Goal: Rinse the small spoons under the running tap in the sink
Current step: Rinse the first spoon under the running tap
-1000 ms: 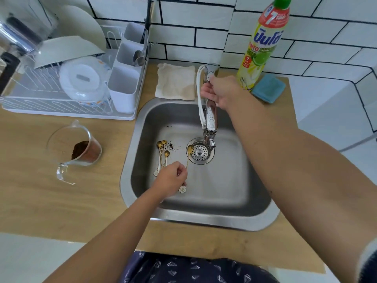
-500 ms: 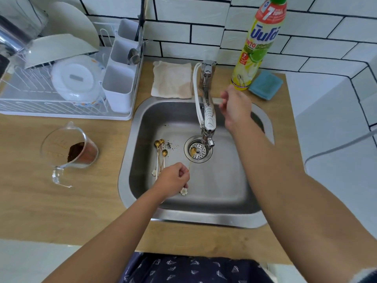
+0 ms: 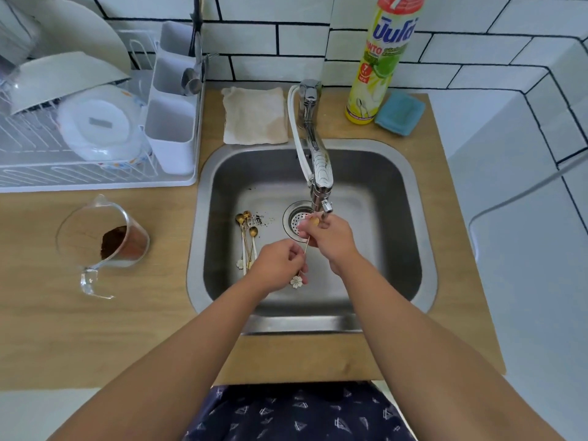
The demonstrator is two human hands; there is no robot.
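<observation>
Both hands hold 1 small gold spoon (image 3: 308, 241) under the tap (image 3: 321, 173): left hand (image 3: 278, 261) pinching its thin stem near the flower end, right hand (image 3: 331, 237) closed around the bowl. Light, stiff and probably slippery when wet, it seems best gripped by the stem. 3 or so more spoons (image 3: 246, 237) lie on the sink (image 3: 397, 192) floor, left of the drain.

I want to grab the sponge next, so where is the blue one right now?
In the head view the blue sponge lies on the wooden counter behind the sink's far right corner, just right of the dish soap bottle and against the tiled wall.
</observation>
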